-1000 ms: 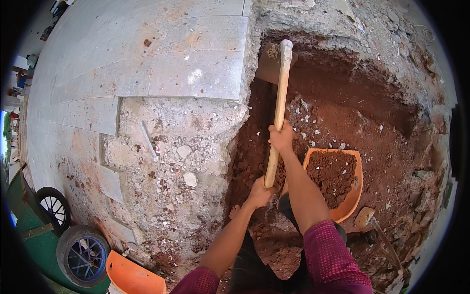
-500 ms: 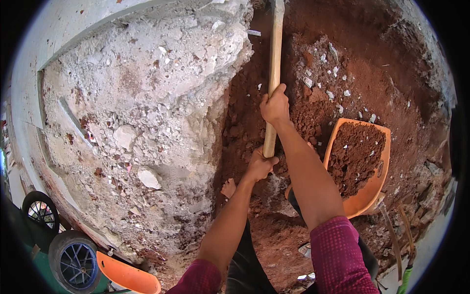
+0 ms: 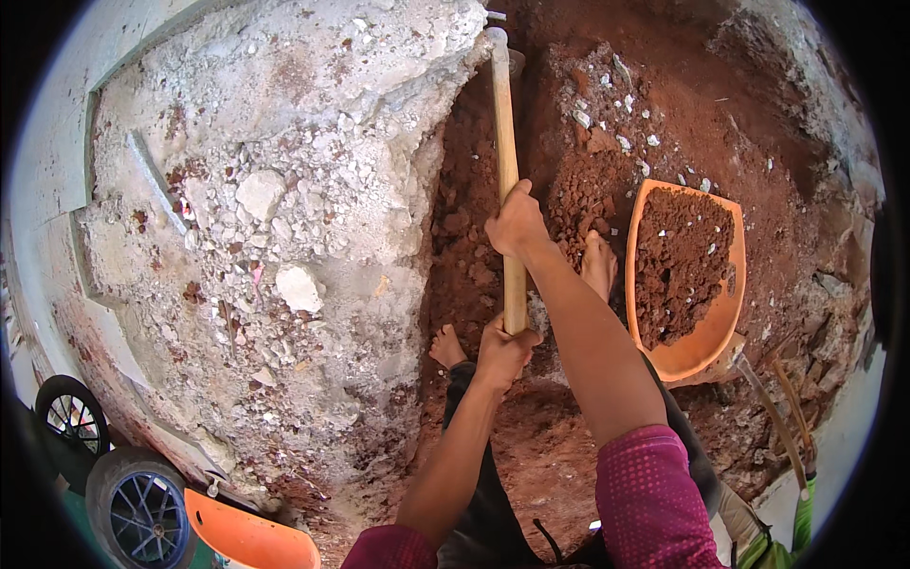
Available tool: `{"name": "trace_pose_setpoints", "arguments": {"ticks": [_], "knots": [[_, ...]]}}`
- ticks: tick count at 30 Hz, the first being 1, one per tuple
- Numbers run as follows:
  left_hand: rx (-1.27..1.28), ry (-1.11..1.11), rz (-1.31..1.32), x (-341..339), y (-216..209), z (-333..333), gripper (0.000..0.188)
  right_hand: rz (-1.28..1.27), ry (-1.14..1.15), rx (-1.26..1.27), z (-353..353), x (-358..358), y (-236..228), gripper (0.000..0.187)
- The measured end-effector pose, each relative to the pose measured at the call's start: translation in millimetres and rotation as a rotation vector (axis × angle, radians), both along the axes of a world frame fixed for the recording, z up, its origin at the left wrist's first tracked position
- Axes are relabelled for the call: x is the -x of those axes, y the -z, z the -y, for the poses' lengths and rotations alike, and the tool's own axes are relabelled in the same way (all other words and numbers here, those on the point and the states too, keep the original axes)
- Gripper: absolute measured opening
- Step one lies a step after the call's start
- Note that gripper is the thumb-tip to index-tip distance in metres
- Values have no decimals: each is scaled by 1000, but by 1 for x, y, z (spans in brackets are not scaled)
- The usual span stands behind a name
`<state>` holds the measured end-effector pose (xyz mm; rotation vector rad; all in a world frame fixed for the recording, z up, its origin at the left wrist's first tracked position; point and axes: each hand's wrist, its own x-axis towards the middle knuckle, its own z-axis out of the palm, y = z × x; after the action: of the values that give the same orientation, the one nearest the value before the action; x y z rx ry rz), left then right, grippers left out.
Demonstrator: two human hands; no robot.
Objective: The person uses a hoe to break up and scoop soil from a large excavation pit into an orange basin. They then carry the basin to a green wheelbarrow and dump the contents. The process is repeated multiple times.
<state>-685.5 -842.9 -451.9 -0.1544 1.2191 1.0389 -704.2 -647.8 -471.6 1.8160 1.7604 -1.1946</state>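
Note:
Both of my hands are closed around the pale wooden handle (image 3: 503, 123) of a long digging tool. My right hand (image 3: 518, 222) grips it partway along. My left hand (image 3: 505, 353) wraps its near end. A rounded metal collar (image 3: 497, 36) tops the far end, at the broken concrete edge; the blade is mostly hidden, so I cannot tell its exact kind. Under the tool runs a trench of loose red soil (image 3: 464, 223). To the right lies an orange scoop-shaped basin (image 3: 697, 364) partly filled with red soil (image 3: 682, 266).
Broken concrete with rubble (image 3: 299, 288) borders the trench on the left. My bare feet (image 3: 598, 266) stand in the soil. At lower left are black wheels (image 3: 147, 517) and another orange basin (image 3: 251, 536). Wooden handles (image 3: 773, 408) lean at the lower right.
The tool's far end has swung left and come nearer, bringing its collar into view. Both hands have moved slightly down and stay on the handle. My right foot now shows beside the basin.

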Motion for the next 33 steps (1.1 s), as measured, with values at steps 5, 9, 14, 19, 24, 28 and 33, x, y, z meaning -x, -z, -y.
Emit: {"name": "trace_pose_setpoints", "arguments": {"ticks": [5,9,14,19,24,28,33], "knots": [[26,33,-19,11,-43,14,20,3,47,68,14,3,-23,63],[63,37,-27,11,-69,19,21,-14,45,80,21,1,-45,62],[148,47,-37,13,-119,5,22,-93,23,106,14,-7,-75,62],[178,88,-21,12,-168,4,24,-183,124,183,22,-17,-101,58],[67,18,0,33,-231,-28,20,-454,462,282,6,-16,-132,45],[-12,-13,61,35,-272,-58,21,-477,529,349,-20,-24,-160,40],[-129,-112,195,32,-329,-75,22,-451,604,412,-33,-25,-221,48]]}}
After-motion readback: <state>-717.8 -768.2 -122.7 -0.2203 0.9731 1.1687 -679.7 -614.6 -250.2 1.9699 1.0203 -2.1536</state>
